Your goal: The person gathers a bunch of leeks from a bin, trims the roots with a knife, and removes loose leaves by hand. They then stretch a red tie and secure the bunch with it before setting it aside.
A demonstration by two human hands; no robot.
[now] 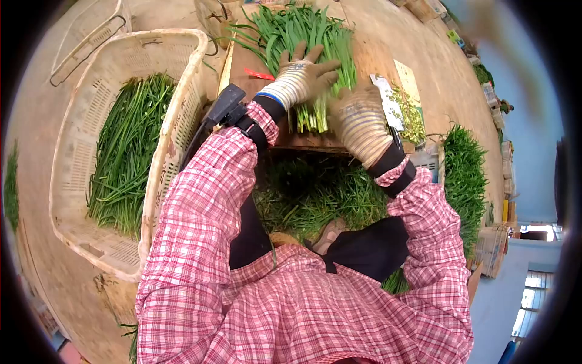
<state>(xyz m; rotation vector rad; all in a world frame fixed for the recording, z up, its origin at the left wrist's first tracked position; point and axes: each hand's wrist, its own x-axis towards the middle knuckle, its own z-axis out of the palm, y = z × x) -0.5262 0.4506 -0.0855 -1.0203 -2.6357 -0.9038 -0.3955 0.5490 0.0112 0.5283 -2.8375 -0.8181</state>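
A bunch of long green leafy stalks, like garlic chives (297,30), lies on the low wooden board (370,51), with its pale cut ends pointing toward me. My left hand (308,71), in a striped knit glove with a brown palm coating, rests over the stalks with its fingers spread. Close to the pale ends on the right is my gloved right hand (359,115), its fingers smeared by motion and partly hidden by the back of the hand. A small red strip (259,74) lies beside my left wrist.
At left stands a cream plastic crate (203,45) holding a heap of green stalks (130,151). A white strip (387,100) and small yellow-green trimmings (413,118) lie on the board's right side. Loose greens (327,194) cover the floor beneath; more greens (464,182) are stacked at right.
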